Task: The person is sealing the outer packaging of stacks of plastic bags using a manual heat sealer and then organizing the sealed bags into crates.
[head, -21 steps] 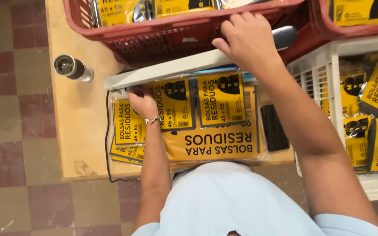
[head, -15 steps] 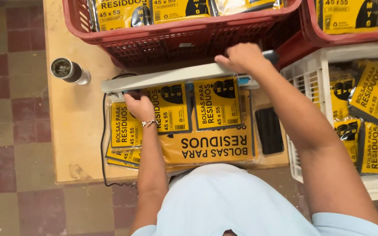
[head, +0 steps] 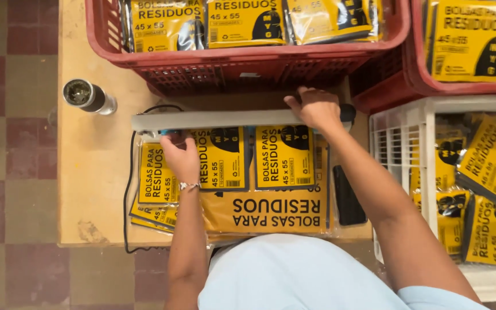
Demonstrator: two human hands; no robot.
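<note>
1. Nearest the camera, the person's pale blue shirt [head: 294, 275] fills the bottom edge, and both bare forearms reach forward from it over a light wooden table [head: 90, 189].
2. At the table's near edge lies a large clear-wrapped yellow-and-black plastic pack of bags [head: 271, 209], flat, its lettering turned toward the person.
3. Just beyond it, smaller yellow-and-black bag packets [head: 285, 156] lie side by side on top, their far ends running under the bar; a few more fan out at the left, stacked loosely.
4. The left hand [head: 180, 156] rests flat on the leftmost of these packets, fingers pressed down and pointing at the bar, a thin bracelet at the wrist. It pins the packet rather than closing around it.
5. A black flat oblong object [head: 348, 195] lies on the table just right of the packs, beside the right forearm.
6. A thin black cable [head: 127, 189] loops down the left side of the packs to the table's near edge.
7. Across the packets lies the long pale grey bar of a heat sealer [head: 213, 119]. The right hand [head: 316, 108] sits on its right end, fingers curled over the top, palm down on it.
8. Left of the bar stands a small metal cylindrical container [head: 87, 96], well apart from both hands.
9. Farthest off, a red plastic crate [head: 242, 66] holds more yellow packets; a second red crate [head: 431, 80] and a white plastic crate [head: 409, 143] with packets stand at the right.
</note>
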